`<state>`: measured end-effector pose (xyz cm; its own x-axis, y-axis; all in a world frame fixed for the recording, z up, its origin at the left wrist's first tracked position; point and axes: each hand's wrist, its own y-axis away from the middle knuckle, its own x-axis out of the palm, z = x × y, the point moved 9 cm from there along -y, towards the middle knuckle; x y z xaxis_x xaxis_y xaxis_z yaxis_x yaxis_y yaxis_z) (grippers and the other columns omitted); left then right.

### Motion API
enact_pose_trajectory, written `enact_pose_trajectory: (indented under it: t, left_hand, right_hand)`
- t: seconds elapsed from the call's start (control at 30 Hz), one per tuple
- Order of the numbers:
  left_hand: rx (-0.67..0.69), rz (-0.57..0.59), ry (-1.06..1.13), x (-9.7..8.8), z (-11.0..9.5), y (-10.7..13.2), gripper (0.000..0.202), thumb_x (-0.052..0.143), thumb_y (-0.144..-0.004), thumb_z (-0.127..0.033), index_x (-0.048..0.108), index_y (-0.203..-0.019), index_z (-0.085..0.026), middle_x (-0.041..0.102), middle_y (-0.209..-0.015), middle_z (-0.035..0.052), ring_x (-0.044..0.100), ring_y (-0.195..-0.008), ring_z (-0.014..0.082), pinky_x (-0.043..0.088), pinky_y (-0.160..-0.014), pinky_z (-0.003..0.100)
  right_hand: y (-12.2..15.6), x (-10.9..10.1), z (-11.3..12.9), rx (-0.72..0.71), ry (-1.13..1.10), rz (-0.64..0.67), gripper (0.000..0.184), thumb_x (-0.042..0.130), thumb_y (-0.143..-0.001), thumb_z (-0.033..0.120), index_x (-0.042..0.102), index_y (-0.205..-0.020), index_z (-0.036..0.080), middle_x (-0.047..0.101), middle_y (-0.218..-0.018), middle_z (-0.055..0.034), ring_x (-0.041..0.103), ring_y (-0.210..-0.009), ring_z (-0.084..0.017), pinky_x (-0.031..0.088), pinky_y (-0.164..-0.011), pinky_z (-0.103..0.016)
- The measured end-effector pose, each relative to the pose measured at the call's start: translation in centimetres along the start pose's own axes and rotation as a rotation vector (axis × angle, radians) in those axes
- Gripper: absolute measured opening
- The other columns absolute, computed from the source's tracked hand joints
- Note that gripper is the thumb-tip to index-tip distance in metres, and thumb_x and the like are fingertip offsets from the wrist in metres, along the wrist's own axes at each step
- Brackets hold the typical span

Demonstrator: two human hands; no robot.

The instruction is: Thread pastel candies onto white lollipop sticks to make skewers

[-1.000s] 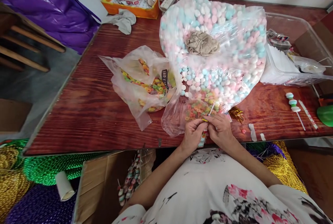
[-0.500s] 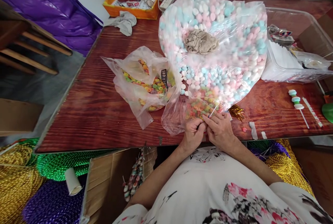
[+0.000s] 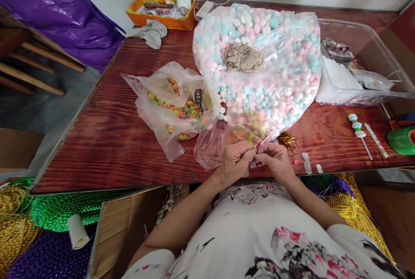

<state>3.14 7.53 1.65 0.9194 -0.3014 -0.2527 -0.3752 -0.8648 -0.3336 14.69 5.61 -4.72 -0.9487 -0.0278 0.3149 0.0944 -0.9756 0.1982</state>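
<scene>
Close together at the table's front edge, both hands are closed in a pinch. Out of the fingers of my left hand (image 3: 238, 158) pokes a thin yellow strip (image 3: 250, 144). A slim white stick (image 3: 266, 139) slants up at the fingertips of my right hand (image 3: 275, 158); a small red and blue bit (image 3: 258, 145) shows at its lower end. Fingers hide how strip and stick meet. Just beyond lies clear plastic with orange and green ring-shaped pieces (image 3: 244, 128). Behind is a big clear bag of pastel candy-like pieces (image 3: 282, 54), topped by a crumpled beige cloth (image 3: 244, 58).
Left is an open plastic bag (image 3: 155, 80) of colourful rings. Gold tinsel (image 3: 286, 141), paper scraps (image 3: 306, 163), a threaded stick (image 3: 366, 147), a printed strip (image 3: 376, 140) and green tape (image 3: 400, 141) lie right. A clear bin (image 3: 366, 95) and an orange tray (image 3: 139, 19) stand farther back.
The view has shifted slightly, so the table things sit a little further left. My right hand's fingers have moved around the stick, and the red and blue bit shows more plainly.
</scene>
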Motion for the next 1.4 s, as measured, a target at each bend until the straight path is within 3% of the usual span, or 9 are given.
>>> enact_pose_trajectory:
  t: [0.1, 0.2, 0.33, 0.57, 0.7, 1.0, 1.17, 1.3, 1.4]
  left_hand:
    - [0.087, 0.063, -0.057, -0.2, -1.3, -0.7, 0.033, 0.053, -0.095, -0.021, 0.054, -0.062, -0.017, 0.045, -0.058, -0.0031, 0.041, -0.055, 0.0092, 0.034, -0.055, 0.025]
    - [0.145, 0.091, -0.092, -0.4, -2.3, -1.1, 0.033, 0.053, -0.096, -0.021, 0.055, -0.064, -0.017, 0.047, -0.059, -0.0023, 0.044, -0.055, 0.0094, 0.035, -0.054, 0.025]
    - [0.226, 0.073, -0.191, -0.2, -2.7, -1.1, 0.032, 0.051, -0.097, -0.018, 0.054, -0.065, -0.017, 0.050, -0.061, -0.0013, 0.046, -0.056, 0.0101, 0.037, -0.055, 0.024]
    - [0.386, 0.040, -0.517, 0.8, -2.7, -0.8, 0.024, 0.047, -0.094, -0.015, 0.057, -0.072, -0.018, 0.058, -0.068, 0.0030, 0.055, -0.066, 0.0145, 0.045, -0.064, 0.028]
    - [0.460, 0.023, -0.605, 0.8, -3.5, -0.8, 0.022, 0.048, -0.092, -0.012, 0.055, -0.072, -0.018, 0.059, -0.068, 0.0041, 0.055, -0.066, 0.0156, 0.046, -0.066, 0.029]
    - [0.490, 0.029, -0.589, 0.3, -4.0, -0.8, 0.023, 0.048, -0.093, -0.011, 0.054, -0.071, -0.018, 0.059, -0.071, 0.0041, 0.055, -0.069, 0.0149, 0.046, -0.066, 0.027]
    - [0.494, 0.050, -0.593, 0.5, -3.8, -0.8, 0.022, 0.046, -0.094, -0.014, 0.058, -0.076, -0.017, 0.064, -0.075, 0.0068, 0.061, -0.074, 0.0170, 0.049, -0.070, 0.030]
    - [0.530, 0.031, -0.639, 0.3, -3.9, -0.4, 0.021, 0.048, -0.093, -0.012, 0.058, -0.075, -0.017, 0.064, -0.074, 0.0060, 0.059, -0.071, 0.0155, 0.048, -0.066, 0.028]
    - [0.522, 0.032, -0.658, 0.3, -3.8, -0.4, 0.023, 0.047, -0.093, -0.013, 0.058, -0.074, -0.017, 0.063, -0.073, 0.0058, 0.058, -0.070, 0.0156, 0.048, -0.067, 0.028]
  right_hand:
    - [-1.0, 0.0, -0.3, 0.100, -0.147, 0.049, 0.028, 0.091, -0.057, 0.029, 0.070, -0.072, 0.019, 0.062, -0.061, 0.0047, 0.052, -0.053, -0.008, 0.043, -0.052, -0.021]
    - [-1.4, -0.3, -0.2, 0.162, -0.197, 0.075, 0.030, 0.091, -0.057, 0.031, 0.074, -0.080, 0.020, 0.066, -0.067, 0.0038, 0.054, -0.054, -0.008, 0.045, -0.051, -0.020]
    - [-1.5, -0.4, 0.4, 0.090, -0.120, 0.072, 0.022, 0.090, -0.057, 0.028, 0.075, -0.072, 0.020, 0.070, -0.066, 0.0021, 0.058, -0.057, -0.010, 0.050, -0.057, -0.022]
    - [-1.8, -0.9, -0.3, 0.046, -0.162, -0.142, 0.020, 0.090, -0.051, 0.025, 0.072, -0.060, 0.021, 0.068, -0.058, 0.0035, 0.058, -0.055, -0.011, 0.052, -0.059, -0.026]
    - [-1.9, -1.1, -1.0, 0.054, -0.254, -0.216, 0.022, 0.090, -0.048, 0.024, 0.071, -0.060, 0.021, 0.071, -0.066, 0.0030, 0.059, -0.058, -0.011, 0.052, -0.058, -0.025]
    - [-1.8, -0.4, -1.1, 0.004, -0.253, -0.178, 0.021, 0.088, -0.056, 0.027, 0.069, -0.065, 0.021, 0.068, -0.065, 0.0033, 0.056, -0.057, -0.011, 0.049, -0.057, -0.024]
    - [-1.9, 0.2, -0.5, -0.073, -0.118, -0.146, 0.019, 0.080, -0.068, 0.033, 0.067, -0.074, 0.022, 0.066, -0.069, 0.0031, 0.059, -0.063, -0.012, 0.050, -0.060, -0.025]
    - [-2.0, 0.5, -0.7, 0.046, -0.178, -0.070, 0.026, 0.084, -0.064, 0.034, 0.066, -0.078, 0.020, 0.061, -0.060, 0.0056, 0.051, -0.047, -0.009, 0.042, -0.045, -0.022]
    - [-2.0, 0.6, -0.4, 0.084, -0.217, -0.050, 0.033, 0.088, -0.057, 0.029, 0.068, -0.082, 0.020, 0.063, -0.060, 0.0055, 0.051, -0.045, -0.009, 0.043, -0.043, -0.022]
